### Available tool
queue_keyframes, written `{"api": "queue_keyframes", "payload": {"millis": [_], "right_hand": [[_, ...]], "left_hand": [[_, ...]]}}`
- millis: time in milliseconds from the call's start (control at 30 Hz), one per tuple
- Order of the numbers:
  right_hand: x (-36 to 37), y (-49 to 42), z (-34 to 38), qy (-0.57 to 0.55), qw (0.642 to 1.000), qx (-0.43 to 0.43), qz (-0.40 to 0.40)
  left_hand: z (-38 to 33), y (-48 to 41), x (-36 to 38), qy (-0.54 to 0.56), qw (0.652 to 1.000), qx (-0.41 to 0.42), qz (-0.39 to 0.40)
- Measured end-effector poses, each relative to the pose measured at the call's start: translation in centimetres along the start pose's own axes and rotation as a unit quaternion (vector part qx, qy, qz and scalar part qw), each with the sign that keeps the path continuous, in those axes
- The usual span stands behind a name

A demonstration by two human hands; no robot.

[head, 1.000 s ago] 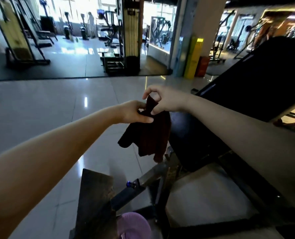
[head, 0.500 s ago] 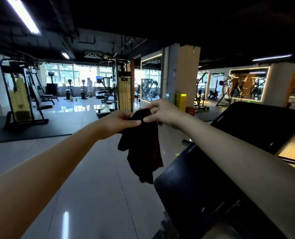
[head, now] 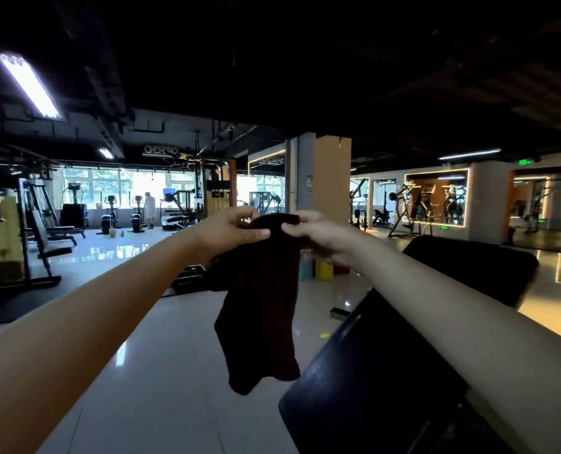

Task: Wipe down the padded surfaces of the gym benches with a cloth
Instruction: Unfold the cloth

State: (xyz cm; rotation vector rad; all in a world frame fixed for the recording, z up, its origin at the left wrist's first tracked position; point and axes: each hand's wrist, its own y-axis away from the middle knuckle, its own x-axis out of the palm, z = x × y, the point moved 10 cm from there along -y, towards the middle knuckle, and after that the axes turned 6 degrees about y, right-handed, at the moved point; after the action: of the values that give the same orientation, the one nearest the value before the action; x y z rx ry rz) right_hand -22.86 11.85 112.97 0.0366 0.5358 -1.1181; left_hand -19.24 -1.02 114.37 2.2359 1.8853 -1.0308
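A dark cloth (head: pixel 262 309) hangs in the air in front of me, held up by its top edge. My left hand (head: pixel 231 229) pinches the top left of the cloth between thumb and fingers. My right hand (head: pixel 318 235) pinches the top right, close beside the left. Below and to the right lies the black padded gym bench (head: pixel 387 371), its seat pad near me and its inclined back pad (head: pixel 475 273) rising further right. The cloth hangs left of the bench pad without touching it.
Glossy tiled floor (head: pixel 161 371) stretches ahead. A concrete pillar (head: pixel 325 178) stands behind my hands, with coloured bins at its foot. Weight machines and benches (head: pixel 53 234) fill the left; mirrored walls and racks stand at the right. A person stands far off by the windows.
The view has tilted up from the bench frame and floor to the gym hall. My hands stayed together on the cloth's top edge, and the cloth now hangs longer.
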Motion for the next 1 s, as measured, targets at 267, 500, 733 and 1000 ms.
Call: {"api": "queue_keyframes", "payload": {"millis": [267, 500, 733, 1000], "right_hand": [[-4.3, 2.3, 1.4, 0.028, 0.992, -0.024, -0.12], [-8.0, 4.7, 2.6, 0.074, 0.976, -0.05, -0.2], [-11.2, 7.8, 2.9, 0.105, 0.954, -0.061, -0.273], [-15.8, 11.9, 3.9, 0.147, 0.907, -0.037, -0.392]], "left_hand": [[-1.8, -1.1, 2.0, -0.069, 0.994, -0.019, 0.081], [-2.6, -1.2, 4.3, -0.058, 0.981, -0.021, 0.186], [-4.5, -2.4, 6.4, -0.068, 0.969, 0.021, 0.235], [-3.2, -4.2, 10.6, 0.023, 0.949, 0.025, 0.315]]}}
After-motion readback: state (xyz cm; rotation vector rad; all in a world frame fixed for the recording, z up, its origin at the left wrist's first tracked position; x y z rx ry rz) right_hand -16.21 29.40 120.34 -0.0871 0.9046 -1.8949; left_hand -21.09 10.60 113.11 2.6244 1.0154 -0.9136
